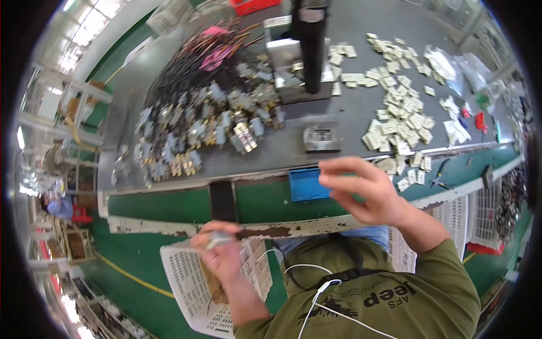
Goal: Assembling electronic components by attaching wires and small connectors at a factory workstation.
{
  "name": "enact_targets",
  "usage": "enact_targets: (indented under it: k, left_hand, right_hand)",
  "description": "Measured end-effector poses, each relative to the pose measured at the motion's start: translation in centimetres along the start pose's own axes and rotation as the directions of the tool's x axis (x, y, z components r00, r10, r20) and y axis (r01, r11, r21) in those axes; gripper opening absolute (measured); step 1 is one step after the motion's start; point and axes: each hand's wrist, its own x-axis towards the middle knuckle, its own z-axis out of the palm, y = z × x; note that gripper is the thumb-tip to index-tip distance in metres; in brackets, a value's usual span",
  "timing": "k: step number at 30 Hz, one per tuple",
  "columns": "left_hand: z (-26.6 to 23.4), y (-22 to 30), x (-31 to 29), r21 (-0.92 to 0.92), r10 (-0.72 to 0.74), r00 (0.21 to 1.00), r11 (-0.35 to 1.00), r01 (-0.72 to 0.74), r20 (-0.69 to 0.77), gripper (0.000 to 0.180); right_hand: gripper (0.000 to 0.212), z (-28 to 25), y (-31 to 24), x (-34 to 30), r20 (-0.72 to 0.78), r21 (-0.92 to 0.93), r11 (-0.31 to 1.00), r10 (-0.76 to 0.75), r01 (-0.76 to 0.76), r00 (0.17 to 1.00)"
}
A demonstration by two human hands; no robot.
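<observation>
While the left hand (221, 257) hovers, blurred, over a white plastic basket (183, 277), we see its fingers closed around a small grey part (222, 239), held up perhaps so that it clears the basket's rim; the blur hides its exact shape. Across from it, the right hand (367, 195) hangs by a blue tray (309, 185) with fingers and thumb apart, and we see nothing between them. Beyond, a square metal block (320, 137) sits on the grey tabletop (353, 116) before a dark upright column (312, 51), presumably central so both hands reach it. To its left we find heaped grey and brass-coloured pieces (221, 134) with black cables (180, 70) behind; to its right, scattered cream blocks (402, 121), apparently sorted by kind. Dark lettering and a picture mark the olive shirt (429, 288); we can read no labels on the parts
</observation>
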Motion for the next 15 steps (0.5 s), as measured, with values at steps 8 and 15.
enact_targets:
  k: [8, 15]
  left_hand:
    - [-13.4, 2.6, -2.9, 0.361, -0.073, 0.993, 0.927, 0.104, -0.098, 0.05]
    - [-28.9, 1.1, -9.6, -0.113, -0.205, 0.551, 0.974, 0.197, -0.809, 0.045]
  right_hand:
    - [0.043, -7.5, 12.9, 0.7, -0.227, -0.523, 0.755, 0.322, -0.394, 0.919]
    - [0.035, -6.4, 22.2, 4.4, -0.047, -0.725, 0.554, 0.553, -0.41, 0.832]
